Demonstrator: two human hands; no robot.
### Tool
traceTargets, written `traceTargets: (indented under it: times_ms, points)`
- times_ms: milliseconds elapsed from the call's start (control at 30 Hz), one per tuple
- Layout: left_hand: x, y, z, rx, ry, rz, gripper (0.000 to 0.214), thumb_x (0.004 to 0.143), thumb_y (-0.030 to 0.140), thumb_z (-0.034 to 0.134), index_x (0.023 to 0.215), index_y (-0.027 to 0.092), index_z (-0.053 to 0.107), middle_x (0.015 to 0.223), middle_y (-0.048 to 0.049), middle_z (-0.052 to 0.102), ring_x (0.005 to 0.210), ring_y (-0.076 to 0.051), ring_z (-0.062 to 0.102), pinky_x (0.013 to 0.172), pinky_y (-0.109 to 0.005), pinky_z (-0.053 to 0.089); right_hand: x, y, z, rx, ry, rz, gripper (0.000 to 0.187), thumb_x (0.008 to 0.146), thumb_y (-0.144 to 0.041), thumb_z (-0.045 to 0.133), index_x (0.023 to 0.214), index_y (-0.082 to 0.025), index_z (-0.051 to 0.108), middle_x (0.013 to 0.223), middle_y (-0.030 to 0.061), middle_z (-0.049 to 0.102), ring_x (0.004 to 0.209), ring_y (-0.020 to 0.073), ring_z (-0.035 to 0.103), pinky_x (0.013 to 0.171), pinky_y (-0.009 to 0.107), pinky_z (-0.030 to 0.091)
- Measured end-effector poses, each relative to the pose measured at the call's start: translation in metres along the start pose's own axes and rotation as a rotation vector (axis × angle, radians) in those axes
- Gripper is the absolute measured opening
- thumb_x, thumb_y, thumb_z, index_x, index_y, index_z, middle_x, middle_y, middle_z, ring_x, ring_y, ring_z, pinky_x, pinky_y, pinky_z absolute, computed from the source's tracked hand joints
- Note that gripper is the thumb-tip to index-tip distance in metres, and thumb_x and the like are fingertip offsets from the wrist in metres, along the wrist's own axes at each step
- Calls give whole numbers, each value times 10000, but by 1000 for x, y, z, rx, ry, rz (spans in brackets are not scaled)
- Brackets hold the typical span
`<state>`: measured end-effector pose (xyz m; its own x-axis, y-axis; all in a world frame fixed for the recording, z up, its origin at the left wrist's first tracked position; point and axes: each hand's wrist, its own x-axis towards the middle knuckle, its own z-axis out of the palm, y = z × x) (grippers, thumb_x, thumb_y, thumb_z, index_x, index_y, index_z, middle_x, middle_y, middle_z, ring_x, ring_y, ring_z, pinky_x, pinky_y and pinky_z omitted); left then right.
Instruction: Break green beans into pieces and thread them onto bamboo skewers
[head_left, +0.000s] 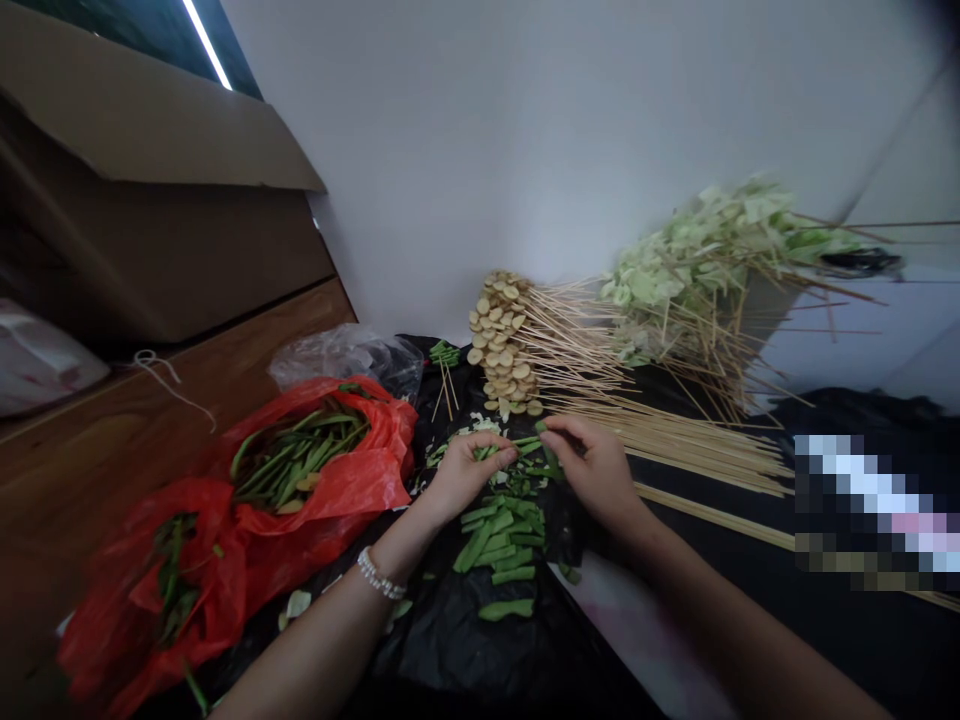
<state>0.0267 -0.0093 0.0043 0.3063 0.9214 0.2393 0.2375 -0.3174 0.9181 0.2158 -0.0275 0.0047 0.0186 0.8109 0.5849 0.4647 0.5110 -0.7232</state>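
My left hand pinches a short piece of green bean between thumb and fingers. My right hand faces it a little to the right, fingers curled and pinched on another green bean piece. Below both hands lies a pile of cut green bean pieces on black plastic sheeting. A beaded bracelet circles my left wrist.
A red plastic bag of whole green beans lies at the left on a wooden surface. Behind are skewers of tan round slices, bare bamboo skewers, skewered pale cabbage, a clear bag and a cardboard box.
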Motion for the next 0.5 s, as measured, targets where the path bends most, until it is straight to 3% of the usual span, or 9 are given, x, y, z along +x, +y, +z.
traceTargets:
  times_ms: [133,233,300,400,500]
  points:
    - [1,-9,0,154,-55,24,150,734,297,696,758,153,729,786,-51,712,750,-169,629,746,-281,464,10,4,-10,220,172,186,183,798,-365,608,869,-198,632,765,13,657,663,153,600,641,301,495]
    - [0,-13,0,228,-69,17,214,709,261,714,909,189,738,915,-51,731,853,-193,650,821,-303,468,15,4,-14,410,212,243,216,776,-396,629,853,-199,583,705,-8,620,591,126,579,563,270,502]
    - [0,-13,1,199,-33,20,278,725,274,704,992,200,725,978,-50,727,902,-200,649,853,-310,461,16,2,-13,483,189,270,248,758,-402,649,882,-208,557,681,-22,612,578,127,586,530,261,506]
    - [0,-7,0,128,37,4,227,784,358,644,858,169,745,861,-48,732,807,-189,647,776,-293,472,11,-1,-5,542,90,311,289,734,-401,672,900,-219,522,674,-32,620,569,132,607,505,257,509]
    - [0,-1,0,38,39,-13,332,820,441,582,806,152,745,761,-38,716,720,-171,625,699,-276,469,3,-4,6,562,-21,326,276,738,-396,667,865,-219,498,685,-26,625,604,146,636,513,259,514]
